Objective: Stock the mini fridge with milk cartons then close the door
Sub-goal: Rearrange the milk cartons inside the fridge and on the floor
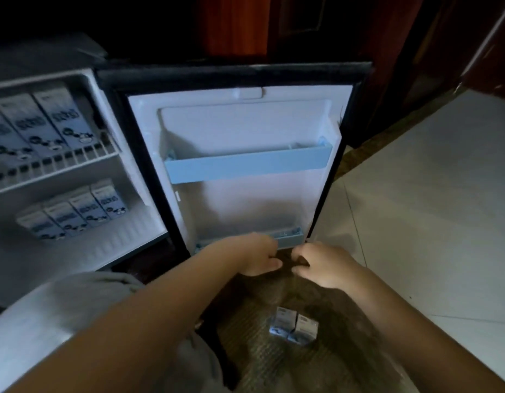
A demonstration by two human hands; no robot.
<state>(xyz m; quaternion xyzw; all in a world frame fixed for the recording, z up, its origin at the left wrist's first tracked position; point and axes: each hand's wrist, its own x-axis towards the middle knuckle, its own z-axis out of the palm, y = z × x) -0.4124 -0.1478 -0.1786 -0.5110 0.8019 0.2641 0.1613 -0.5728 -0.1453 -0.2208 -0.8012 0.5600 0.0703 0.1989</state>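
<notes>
Beyond my left hand (257, 255) and right hand (325, 265), the fridge door liner (245, 131) is smooth white plastic, with a pale blue plastic door shelf (248, 165). Far left of my left hand, a white coated wire rack (61, 165) bears matt printed paperboard milk cartons (33, 123). Right of my right hand, pale floor tiles (430, 208) look glossy. Nearer me, grey cloth (61, 321) looks matt.

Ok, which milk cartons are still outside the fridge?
The two cartons side by side on the dark surface at the bottom of the view; all others are inside, on the wire shelf or the fridge floor.
</notes>
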